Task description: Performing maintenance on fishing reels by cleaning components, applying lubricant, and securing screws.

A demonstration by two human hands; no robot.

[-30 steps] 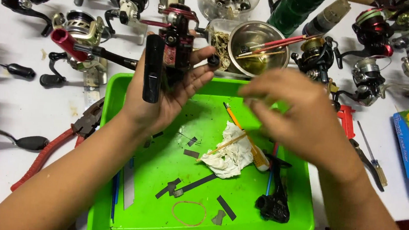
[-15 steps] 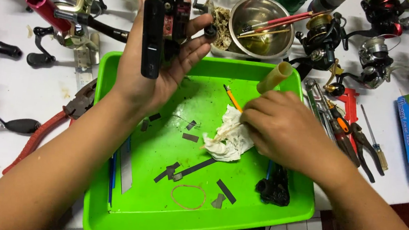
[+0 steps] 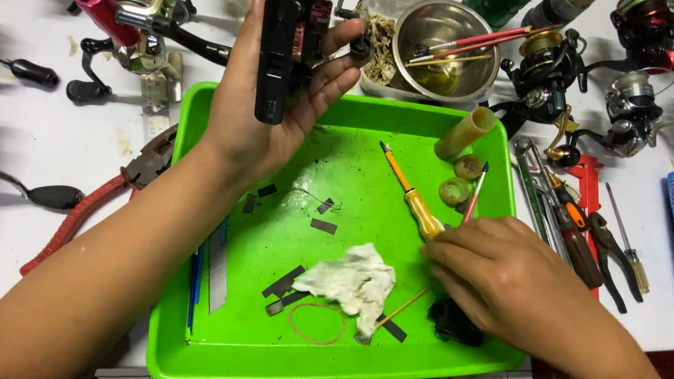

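- Left hand grips a black fishing reel, raised over the far rim of a green tray.
- Right hand, fingers curled, rests low in the tray, touching an orange screwdriver; whether it grips it is unclear.
- A crumpled white tissue lies just beside it.
- More reels, a steel bowl and red pliers crowd the table around.

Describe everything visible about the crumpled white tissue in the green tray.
The crumpled white tissue looks like thin, soft paper, bunched into an irregular wad with faint grey smudges. It lies loose on the floor of the green tray, near the front. It partly overlaps dark flat strips and a thin stick. Neither hand touches it.
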